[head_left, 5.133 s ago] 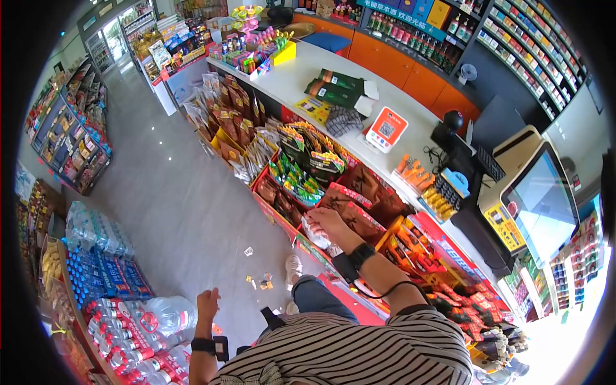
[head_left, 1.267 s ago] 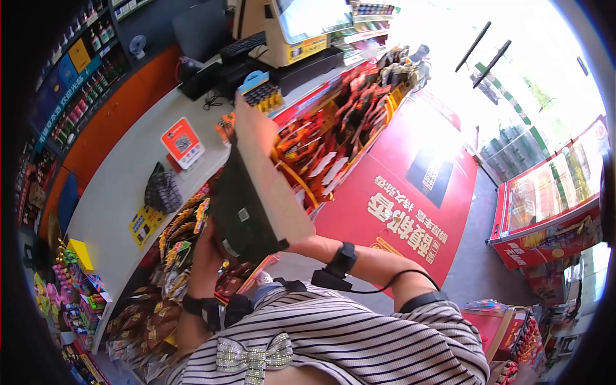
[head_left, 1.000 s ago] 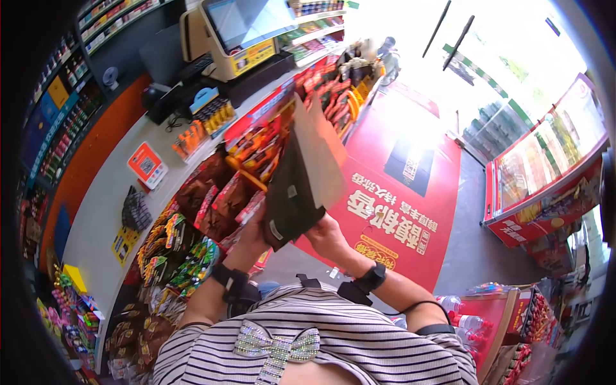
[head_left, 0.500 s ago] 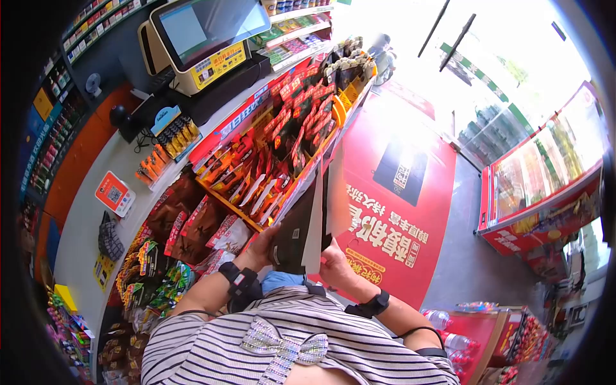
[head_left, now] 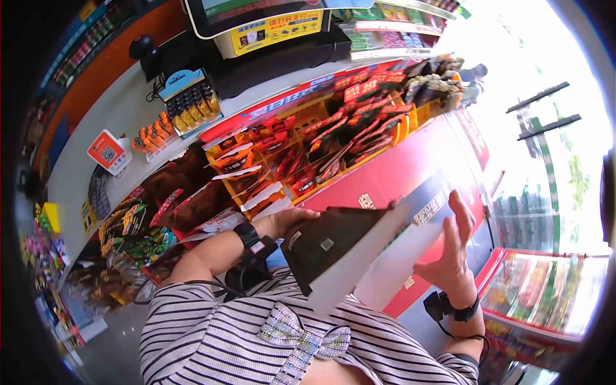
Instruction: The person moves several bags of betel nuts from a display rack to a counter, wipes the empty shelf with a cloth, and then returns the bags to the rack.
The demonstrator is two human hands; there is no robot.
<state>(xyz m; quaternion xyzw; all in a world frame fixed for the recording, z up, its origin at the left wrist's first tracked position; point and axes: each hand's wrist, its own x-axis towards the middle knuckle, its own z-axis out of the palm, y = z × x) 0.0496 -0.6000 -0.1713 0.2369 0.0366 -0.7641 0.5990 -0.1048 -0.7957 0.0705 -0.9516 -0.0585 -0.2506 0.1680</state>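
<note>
I see my left hand [head_left: 287, 221] gripping the dark carton's [head_left: 333, 240] near-left corner and my right hand [head_left: 452, 250], fingers spread, flat against its pale flap, steadying it tilted before the snack rack [head_left: 308, 138].

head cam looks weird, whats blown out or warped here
Head view: strong fisheye bends the counter into a curve, corners black; daylight at the right washes the doorway white; the box and right hand are slightly motion-blurred.
</note>
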